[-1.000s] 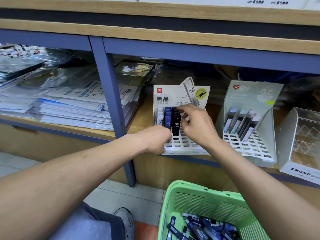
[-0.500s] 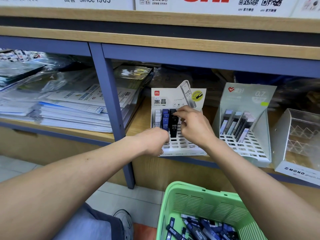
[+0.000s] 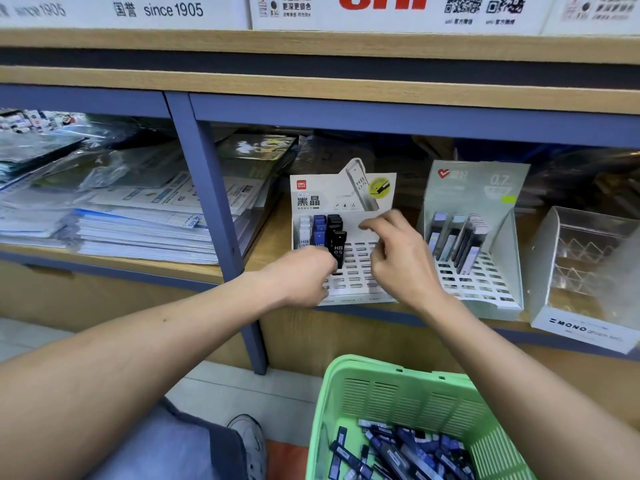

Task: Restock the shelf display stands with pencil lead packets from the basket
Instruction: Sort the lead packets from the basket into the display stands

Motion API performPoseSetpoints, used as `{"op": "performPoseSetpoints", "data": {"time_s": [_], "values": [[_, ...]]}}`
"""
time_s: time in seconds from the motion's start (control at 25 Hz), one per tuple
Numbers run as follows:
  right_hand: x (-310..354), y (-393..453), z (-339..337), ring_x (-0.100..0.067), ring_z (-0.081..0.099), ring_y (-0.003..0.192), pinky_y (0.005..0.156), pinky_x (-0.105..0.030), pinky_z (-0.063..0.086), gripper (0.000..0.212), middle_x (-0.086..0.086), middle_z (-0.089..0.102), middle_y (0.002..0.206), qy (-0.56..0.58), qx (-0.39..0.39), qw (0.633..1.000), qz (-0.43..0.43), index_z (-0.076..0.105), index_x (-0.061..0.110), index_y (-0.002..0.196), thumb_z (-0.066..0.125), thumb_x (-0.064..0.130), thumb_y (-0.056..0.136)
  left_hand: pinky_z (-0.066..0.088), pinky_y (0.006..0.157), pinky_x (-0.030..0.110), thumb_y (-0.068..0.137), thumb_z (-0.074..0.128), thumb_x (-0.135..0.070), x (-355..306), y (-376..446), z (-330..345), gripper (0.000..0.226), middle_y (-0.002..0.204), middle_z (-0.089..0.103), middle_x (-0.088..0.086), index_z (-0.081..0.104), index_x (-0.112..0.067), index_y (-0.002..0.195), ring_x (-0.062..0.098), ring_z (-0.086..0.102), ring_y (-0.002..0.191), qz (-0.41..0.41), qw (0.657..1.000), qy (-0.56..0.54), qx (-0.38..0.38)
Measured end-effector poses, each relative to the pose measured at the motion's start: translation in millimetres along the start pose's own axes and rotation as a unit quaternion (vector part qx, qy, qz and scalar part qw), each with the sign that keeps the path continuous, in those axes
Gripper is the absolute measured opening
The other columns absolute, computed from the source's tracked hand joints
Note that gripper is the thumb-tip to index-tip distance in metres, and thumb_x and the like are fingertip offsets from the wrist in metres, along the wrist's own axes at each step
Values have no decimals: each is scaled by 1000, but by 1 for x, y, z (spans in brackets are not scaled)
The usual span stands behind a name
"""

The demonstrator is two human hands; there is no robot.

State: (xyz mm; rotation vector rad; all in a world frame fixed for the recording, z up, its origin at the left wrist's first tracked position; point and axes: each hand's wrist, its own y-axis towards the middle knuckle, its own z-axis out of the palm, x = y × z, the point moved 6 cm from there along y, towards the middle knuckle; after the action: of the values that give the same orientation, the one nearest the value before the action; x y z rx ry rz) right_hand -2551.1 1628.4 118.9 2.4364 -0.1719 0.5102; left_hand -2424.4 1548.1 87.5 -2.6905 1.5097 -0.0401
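A white display stand (image 3: 353, 282) on the shelf holds rows of white, blue and black lead packets at its left side. The front black lead packet (image 3: 338, 249), marked HB 0.5, stands upright in a slot. My left hand (image 3: 304, 275) is curled at the stand's front, its fingertips against that packet's lower end; what lies inside the fist is hidden. My right hand (image 3: 398, 254) hovers over the stand's free slots, fingers loosely bent, holding nothing. The green basket (image 3: 398, 386) below holds several dark and blue packets.
A second stand (image 3: 485, 265) marked 0.7 with several packets sits to the right, then a transparent MONO stand (image 3: 585, 327). A blue shelf post (image 3: 214, 220) rises to the left, with stacked paper packs (image 3: 131, 230) beyond it. My shoe (image 3: 249, 441) is on the floor.
My right hand has let go of the black packet and moved right, off the row. The left hand has stayed at the stand's front. The camera has tilted up slightly.
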Motion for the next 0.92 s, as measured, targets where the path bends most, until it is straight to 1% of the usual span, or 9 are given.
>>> {"op": "performPoseSetpoints", "data": {"time_s": [0.16, 0.28, 0.36, 0.48, 0.6, 0.72, 0.8, 0.84, 0.92], "values": [[-29, -68, -5, -25, 64, 92, 76, -42, 55, 33, 2, 67, 104, 35, 31, 998, 44, 70, 21, 105, 50, 10, 81, 53, 80, 40, 88, 57, -18, -60, -7, 1, 21, 112, 61, 10, 61, -11, 107, 32, 61, 102, 5, 999, -41, -28], [-63, -133, 0, -25, 66, 96, 80, -39, 54, 26, 2, 72, 103, 5, 115, 983, 141, 70, 24, 100, 52, 14, 84, 46, 69, 34, 87, 55, -12, -113, -12, 38, 14, 109, 64, 14, 59, -13, 101, 35, 64, 98, 6, 997, -63, 32], [-87, -179, 16, -28, 66, 102, 80, -37, 53, 25, -1, 73, 108, -48, 223, 955, 191, 71, 22, 102, 53, 14, 86, 44, 69, 34, 87, 56, -11, -141, -13, 78, 10, 109, 65, 16, 57, -14, 97, 36, 65, 99, 8, 993, -66, 99], [-120, -241, 48, -30, 67, 102, 80, -35, 53, 33, -8, 72, 112, -64, 380, 890, 244, 70, 23, 109, 52, 10, 85, 47, 70, 35, 87, 56, -6, -173, -11, 146, 16, 107, 66, 15, 61, -7, 103, 33, 65, 95, -1, 980, -76, 183], [-143, -278, 73, -32, 66, 106, 80, -34, 50, 26, -12, 68, 114, -64, 445, 854, 263, 65, 17, 109, 53, 11, 87, 50, 70, 34, 89, 57, -2, -197, -11, 205, 13, 101, 66, 10, 61, -7, 100, 26, 63, 87, -5, 964, -90, 249], [-165, -309, 100, -33, 62, 116, 92, -39, 52, 30, -15, 62, 126, -79, 487, 822, 284, 60, 12, 119, 56, 16, 89, 54, 83, 36, 91, 60, -6, -208, -9, 263, 11, 113, 66, 11, 59, -11, 100, 25, 62, 92, -10, 953, -99, 287], [-182, -326, 114, -32, 55, 126, 101, -40, 49, 43, -14, 54, 136, -89, 492, 814, 295, 53, 10, 130, 62, 17, 89, 49, 102, 39, 89, 62, -2, -211, -9, 296, 38, 136, 55, 15, 56, -8, 125, 29, 57, 120, -3, 949, -96, 299], [-190, -334, 119, -32, 48, 133, 106, -42, 45, 54, -15, 48, 143, -102, 491, 811, 301, 46, 8, 139, 64, 17, 88, 41, 112, 41, 87, 63, 1, -212, -9, 308, 56, 147, 44, 17, 45, -6, 140, 31, 45, 135, 10, 950, -84, 299], [-208, -352, 128, -32, 32, 146, 114, -46, 35, 76, -15, 30, 157, -129, 499, 794, 322, 26, 6, 153, 65, 21, 90, 26, 121, 43, 83, 66, 4, -216, -4, 326, 81, 158, 26, 17, 25, -4, 153, 32, 25, 148, 42, 952, -44, 300]]}}
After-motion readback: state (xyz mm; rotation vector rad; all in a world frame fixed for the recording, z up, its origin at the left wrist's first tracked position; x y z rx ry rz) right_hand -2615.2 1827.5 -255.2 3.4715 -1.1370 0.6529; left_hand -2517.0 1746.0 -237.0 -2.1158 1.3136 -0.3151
